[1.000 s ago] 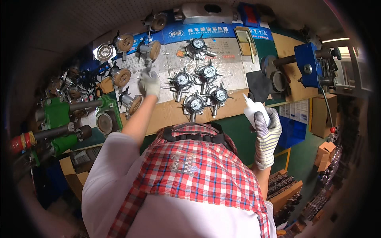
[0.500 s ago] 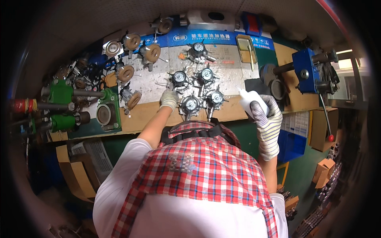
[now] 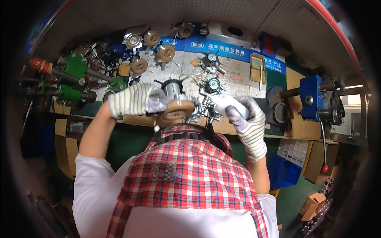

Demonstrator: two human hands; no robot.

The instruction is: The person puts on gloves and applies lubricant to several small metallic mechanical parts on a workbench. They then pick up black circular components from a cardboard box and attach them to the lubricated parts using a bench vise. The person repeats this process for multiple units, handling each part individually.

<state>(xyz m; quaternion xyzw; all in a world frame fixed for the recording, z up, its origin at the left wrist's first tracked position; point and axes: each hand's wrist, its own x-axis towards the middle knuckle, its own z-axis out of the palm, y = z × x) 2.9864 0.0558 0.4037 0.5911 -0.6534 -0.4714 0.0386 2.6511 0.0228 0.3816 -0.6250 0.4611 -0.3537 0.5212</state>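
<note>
My left hand [image 3: 137, 99], in a striped knit glove, grips a motor unit [image 3: 174, 89] above the front edge of the bench. It has a silver body, black arms and a brown finned wheel facing me. My right hand [image 3: 249, 125], gloved alike, is closed round a white squeeze bottle [image 3: 227, 104]. The bottle tilts with its thin nozzle toward the motor unit, and a gap seems to lie between them. Behind the hands, several similar motors without brown wheels stand on the bench, one [image 3: 213, 84] just beyond the bottle; the nearer ones are partly hidden.
Units with brown wheels [image 3: 166, 52] lie at the back left. A green press [image 3: 73, 75] stands on the left, a blue press [image 3: 310, 99] with a red-knobbed lever on the right. A shallow tray [image 3: 257, 68] holds a stick. A blue bin [image 3: 283, 172] sits below the bench.
My left hand has left the motors on the bench and now holds up a unit with a brown wheel. My right hand has brought the bottle leftward, closer to it. The view has shifted.
</note>
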